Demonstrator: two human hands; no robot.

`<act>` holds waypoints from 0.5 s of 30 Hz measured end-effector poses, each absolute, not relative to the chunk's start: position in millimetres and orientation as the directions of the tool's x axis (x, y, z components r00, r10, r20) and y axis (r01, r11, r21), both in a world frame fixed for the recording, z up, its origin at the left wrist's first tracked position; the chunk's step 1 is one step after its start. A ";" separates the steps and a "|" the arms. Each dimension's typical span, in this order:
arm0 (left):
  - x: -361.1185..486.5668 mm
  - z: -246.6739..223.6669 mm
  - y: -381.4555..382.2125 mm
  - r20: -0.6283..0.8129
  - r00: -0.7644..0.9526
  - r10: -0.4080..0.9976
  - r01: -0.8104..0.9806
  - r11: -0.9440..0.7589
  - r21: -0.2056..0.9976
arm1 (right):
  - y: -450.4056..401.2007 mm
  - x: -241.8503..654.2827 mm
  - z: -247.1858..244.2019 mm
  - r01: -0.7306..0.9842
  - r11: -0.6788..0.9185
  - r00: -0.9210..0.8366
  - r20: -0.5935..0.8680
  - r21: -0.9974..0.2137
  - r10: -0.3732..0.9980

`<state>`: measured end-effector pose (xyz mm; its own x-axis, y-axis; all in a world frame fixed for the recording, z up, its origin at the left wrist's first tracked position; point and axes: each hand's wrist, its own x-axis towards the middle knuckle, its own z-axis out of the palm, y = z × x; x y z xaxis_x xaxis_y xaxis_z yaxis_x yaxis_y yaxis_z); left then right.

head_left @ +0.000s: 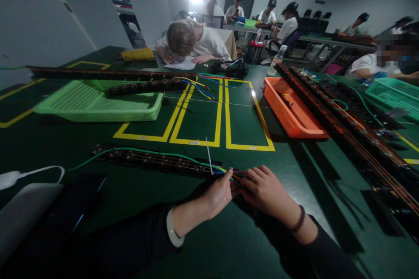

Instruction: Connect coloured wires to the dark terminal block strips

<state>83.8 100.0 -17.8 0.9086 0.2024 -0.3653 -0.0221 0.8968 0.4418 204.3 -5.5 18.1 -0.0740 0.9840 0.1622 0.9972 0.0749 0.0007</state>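
A long dark strip assembly point(153, 161) with copper-coloured rails lies across the green table in front of me. Along it runs a green wire point(131, 150), which meets yellow and blue wires at the right end. My left hand point(219, 195) is closed round this wire bundle, thumb on top. Close beside it, my right hand point(265, 189) grips the same bundle with bent fingers, knuckles up. A white cable tie point(209, 157) sticks up from the strip just left of my hands, its tail pointing away. The wire ends between my fingers are hidden.
A green basket point(131, 115) stands at the back left, with dark strips lying over it. An orange basket point(304, 128) and more long strips point(356, 139) are at the right. A dark phone point(78, 200) lies near left. A co-worker point(196, 43) leans over paper opposite.
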 end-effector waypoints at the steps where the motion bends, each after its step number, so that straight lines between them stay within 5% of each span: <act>1: 83.6 -18.4 100.2 -0.362 0.909 0.205 -0.026 0.896 0.444 | -5.3 203.9 18.2 0.998 0.063 -0.058 0.165 -0.021 0.984; 15: 82.0 -16.7 100.2 -0.342 0.912 0.224 -0.012 0.851 0.525 | -10.1 235.2 3.8 0.926 -0.124 0.230 0.271 -0.357 0.935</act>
<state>82.0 100.2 -16.7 0.9125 0.2241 -0.3424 -0.0118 0.8508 0.5253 235.2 -10.1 3.8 0.2298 0.9346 0.2713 0.9257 -0.1239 -0.3573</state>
